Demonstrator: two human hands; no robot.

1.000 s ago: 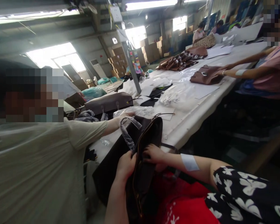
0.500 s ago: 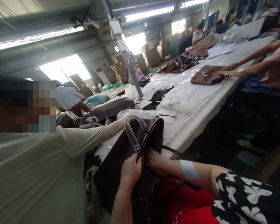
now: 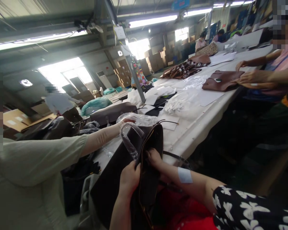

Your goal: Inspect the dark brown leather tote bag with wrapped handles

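A large black handbag [image 3: 112, 179] leans tilted at the table's near edge, its zippered mouth open towards me. My left hand [image 3: 130, 175] is closed around the rim beside the zipper, just below a plastic-wrapped handle [image 3: 131, 143]. Reaching into the mouth is my right hand [image 3: 155, 158]; its fingertips are hidden in the dark inside, so I cannot make out whether they grip anything. A thin black strap [image 3: 174, 155] hangs off the bag's right side.
On the left, a co-worker's arm [image 3: 103, 140] reaches over the white table [image 3: 194, 131] to a clear plastic bag [image 3: 139, 118]. Another grey handbag [image 3: 115, 112] lies behind. At right a co-worker's hands [image 3: 249, 75] handle a brown bag [image 3: 220, 80]. A metal post [image 3: 138, 80] rises from the table.
The black handbag and both my hands have shifted slightly left in view. The left co-worker has leaned away to the left, hand now on the plastic. The right co-worker has lifted one hand.
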